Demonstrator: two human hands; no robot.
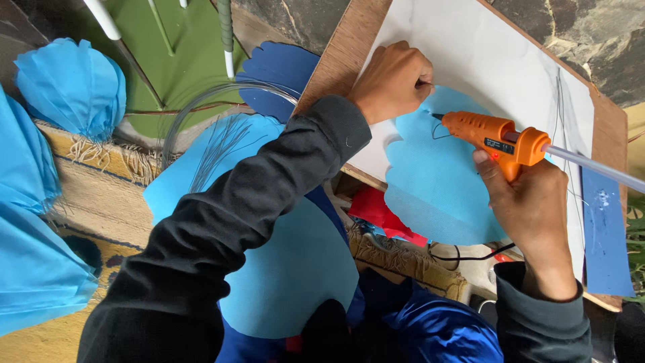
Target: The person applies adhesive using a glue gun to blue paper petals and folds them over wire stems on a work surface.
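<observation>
My right hand (527,205) grips an orange glue gun (494,138) with a clear glue stick (594,168) sticking out behind it. Its nozzle points left at a thin dark wire (440,130) lying on a light blue petal-shaped paper cutout (433,185). My left hand (393,81) is closed, knuckles up, pressing down at the cutout's upper left edge, close to the nozzle. The cutout lies on a white sheet (484,54) over a wooden board (342,54).
More light blue paper shapes (295,269) lie over my lap, a dark blue cutout (279,67) beyond. Folded blue paper pieces (70,84) sit at left on a fringed mat (101,195). A bundle of thin wires (215,144), a blue strip (605,235) and red material (383,208) are nearby.
</observation>
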